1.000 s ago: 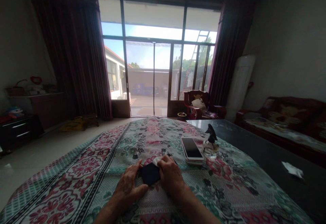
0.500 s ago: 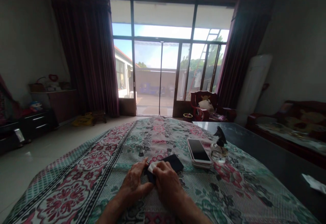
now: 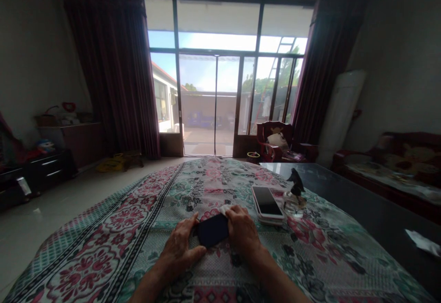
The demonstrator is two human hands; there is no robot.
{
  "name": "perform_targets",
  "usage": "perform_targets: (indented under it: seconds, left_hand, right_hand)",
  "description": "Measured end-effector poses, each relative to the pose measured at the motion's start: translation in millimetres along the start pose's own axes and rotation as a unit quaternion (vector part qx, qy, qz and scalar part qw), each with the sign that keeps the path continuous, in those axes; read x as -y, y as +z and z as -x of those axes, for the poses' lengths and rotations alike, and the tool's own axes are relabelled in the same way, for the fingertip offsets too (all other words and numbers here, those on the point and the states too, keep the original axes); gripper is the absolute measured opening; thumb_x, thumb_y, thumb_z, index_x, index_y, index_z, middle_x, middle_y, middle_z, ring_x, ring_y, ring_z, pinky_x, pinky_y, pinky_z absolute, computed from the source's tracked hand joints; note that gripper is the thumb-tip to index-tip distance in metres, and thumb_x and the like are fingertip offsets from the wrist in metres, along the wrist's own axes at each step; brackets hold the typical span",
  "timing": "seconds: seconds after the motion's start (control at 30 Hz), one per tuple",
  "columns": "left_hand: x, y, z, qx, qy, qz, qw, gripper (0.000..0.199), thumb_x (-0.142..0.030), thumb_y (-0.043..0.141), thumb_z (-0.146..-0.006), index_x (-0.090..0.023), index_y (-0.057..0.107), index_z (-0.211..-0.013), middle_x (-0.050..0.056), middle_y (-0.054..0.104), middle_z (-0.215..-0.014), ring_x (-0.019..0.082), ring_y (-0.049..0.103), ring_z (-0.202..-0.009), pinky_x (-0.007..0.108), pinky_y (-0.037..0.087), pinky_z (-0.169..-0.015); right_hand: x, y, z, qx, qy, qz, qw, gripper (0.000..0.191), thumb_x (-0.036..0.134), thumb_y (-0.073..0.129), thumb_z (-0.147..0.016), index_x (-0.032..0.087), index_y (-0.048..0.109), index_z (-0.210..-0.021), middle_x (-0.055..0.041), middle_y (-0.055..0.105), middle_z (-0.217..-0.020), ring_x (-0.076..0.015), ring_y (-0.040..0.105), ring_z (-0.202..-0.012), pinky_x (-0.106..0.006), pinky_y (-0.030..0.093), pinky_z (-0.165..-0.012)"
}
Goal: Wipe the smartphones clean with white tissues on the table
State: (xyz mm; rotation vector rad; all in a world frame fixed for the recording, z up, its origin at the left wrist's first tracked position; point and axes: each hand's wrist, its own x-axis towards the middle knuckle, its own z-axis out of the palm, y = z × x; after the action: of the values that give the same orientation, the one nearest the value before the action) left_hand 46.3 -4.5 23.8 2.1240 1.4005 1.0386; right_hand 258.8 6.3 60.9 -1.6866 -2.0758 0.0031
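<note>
A dark phone (image 3: 212,232) lies low over the patterned cloth, its flat dark face upward. My left hand (image 3: 180,244) grips its left end, thumb along the near edge and fingers at the far edge. Bunched in the fingers of my right hand (image 3: 244,227) is a white tissue (image 3: 224,209), pressed at the phone's right end. Most of the tissue is hidden by those fingers. To the right of my hands, a white-framed phone (image 3: 268,201) rests on top of another flat device. Beside it stands a clear spray bottle (image 3: 294,203) with a black head.
The floral cloth (image 3: 138,229) covers the surface under my hands. A dark glossy tabletop (image 3: 330,197) adjoins on the right, with a crumpled white tissue or packet (image 3: 423,242) on it. Beyond are a wooden armchair (image 3: 274,140) and glass doors (image 3: 200,105).
My right hand has slid with the tissue from the phone's left part to its right end, uncovering the middle. My left hand keeps its hold at the left end.
</note>
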Motion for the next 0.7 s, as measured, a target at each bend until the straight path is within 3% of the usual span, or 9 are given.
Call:
perform_targets:
  seconds: [0.4, 0.5, 0.7]
  left_hand:
    - [14, 3.4, 4, 0.026, 0.000, -0.035, 0.999, 0.071, -0.024, 0.059, -0.073, -0.019, 0.040, -0.141, 0.011, 0.048, -0.144, 0.029, 0.038, -0.135, 0.049, 0.027, -0.114]
    - [13, 3.1, 4, 0.030, -0.001, -0.044, 0.999, 0.069, -0.022, 0.056, -0.075, -0.018, 0.039, -0.142, 0.010, 0.046, -0.145, 0.029, 0.037, -0.136, 0.049, 0.027, -0.114]
    - [13, 5.5, 3, 0.026, 0.010, -0.052, 0.998, 0.066, -0.021, 0.052, -0.076, -0.017, 0.040, -0.141, 0.011, 0.047, -0.144, 0.027, 0.039, -0.134, 0.048, 0.030, -0.113]
  right_hand:
    - [-5, 2, 0, -0.023, 0.000, -0.006, 1.000, 0.032, 0.009, 0.041, -0.084, 0.021, 0.066, -0.099, -0.0061, 0.061, -0.104, -0.0182, 0.052, -0.097, -0.024, 0.037, -0.086]
    - [5, 4, 4, -0.014, -0.007, -0.013, 1.000, 0.032, 0.007, 0.041, -0.083, 0.021, 0.066, -0.098, -0.0060, 0.061, -0.104, -0.0184, 0.052, -0.097, -0.024, 0.038, -0.085]
    - [33, 7, 15, 0.040, -0.086, -0.052, 0.994, 0.033, 0.010, 0.045, -0.081, 0.024, 0.066, -0.103, -0.0043, 0.060, -0.106, -0.0185, 0.051, -0.100, -0.023, 0.038, -0.084]
